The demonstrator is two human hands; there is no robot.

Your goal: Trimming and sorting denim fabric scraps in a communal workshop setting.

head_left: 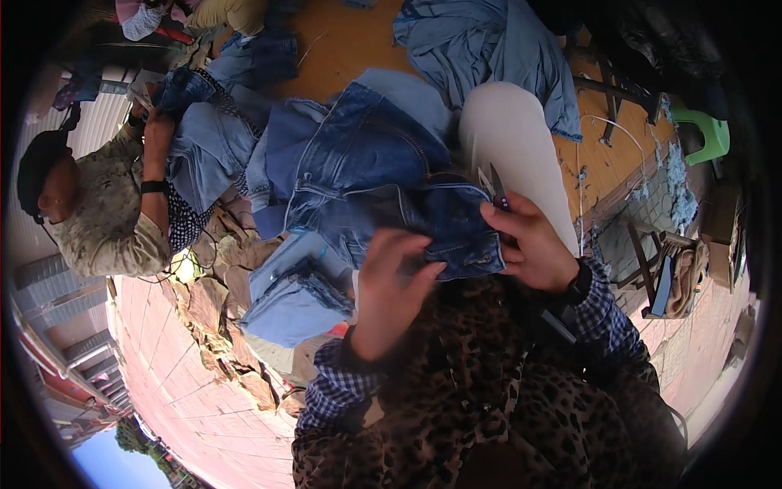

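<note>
Dark blue jeans (362, 155) lie bunched across my lap beside my white-clad knee (513, 138). My right hand (538, 248) grips their edge at the waistband and also holds small scissors (498, 190), blades pointing up along the knee. My left hand (389, 293), slightly blurred, is at the lower part of the denim, thumb and fingers apart and bent, with no clear grip on it.
A co-worker (102, 212) at left handles denim (208, 147). A wooden table (334, 41) bears more blue garments (481, 49). Folded denim (293, 293) and brown scraps (220, 326) lie lower left. At right are a green stool (709, 126) and hanging threads (680, 187).
</note>
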